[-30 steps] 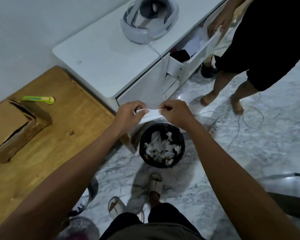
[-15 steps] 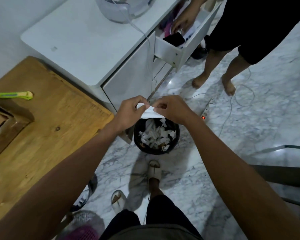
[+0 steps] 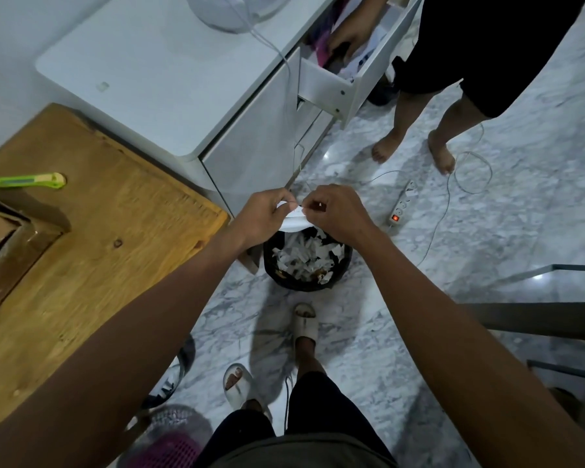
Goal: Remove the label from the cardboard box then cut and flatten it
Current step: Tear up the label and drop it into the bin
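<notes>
A white paper label [image 3: 294,221] is pinched between my left hand [image 3: 262,214] and my right hand [image 3: 335,211], thumbs and fingertips close together on its top edge. Both hands hover above a black bin [image 3: 277,278] on the floor, filled with white paper scraps. The brown cardboard box [image 3: 11,241] lies at the left edge of the wooden table [image 3: 108,251], partly out of frame. A green utility knife [image 3: 27,180] rests on the table behind the box.
A white cabinet [image 3: 169,82] stands behind the table, one drawer pulled out. Another person [image 3: 480,62] stands barefoot at the drawer with a hand in it. A power strip [image 3: 402,206] and cables lie on the marble floor. My sandalled feet are below the bin.
My hands have drawn closer together on the label, bunching it over the bin. The view has tilted down and shifted; the other person's hand has gone deeper into the drawer.
</notes>
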